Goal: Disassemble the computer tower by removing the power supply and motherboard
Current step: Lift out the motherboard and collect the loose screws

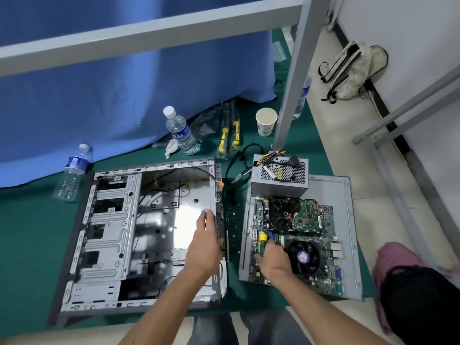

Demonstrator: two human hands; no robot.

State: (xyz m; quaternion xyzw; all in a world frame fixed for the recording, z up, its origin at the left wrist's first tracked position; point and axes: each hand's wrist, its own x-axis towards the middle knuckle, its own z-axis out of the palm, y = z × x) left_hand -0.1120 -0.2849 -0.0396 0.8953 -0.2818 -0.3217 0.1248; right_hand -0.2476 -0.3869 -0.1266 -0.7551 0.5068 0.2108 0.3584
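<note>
The left hand (205,241) lies with fingers nearly straight against the rear edge of the open grey steel computer case (139,232), fingertips touching its bare inner floor and gripping nothing. The right hand (272,260) curls round the green-and-yellow handled screwdriver (262,241), held over the green motherboard (296,242) with its black fans. That board rests on the flat grey steel side panel (348,235), right of the case on the green mat (25,232). Behind the board, at the panel's far edge, stands the boxy grey perforated power supply (280,176), its bundle of coloured wires trailing off. The board looks light, thin and easily damaged; its bare edges seem the safest hold, away from fans and pins. The power supply is likely dense and stiff, best lifted by its metal sides, not the cables. Both already sit outside the case.
</note>
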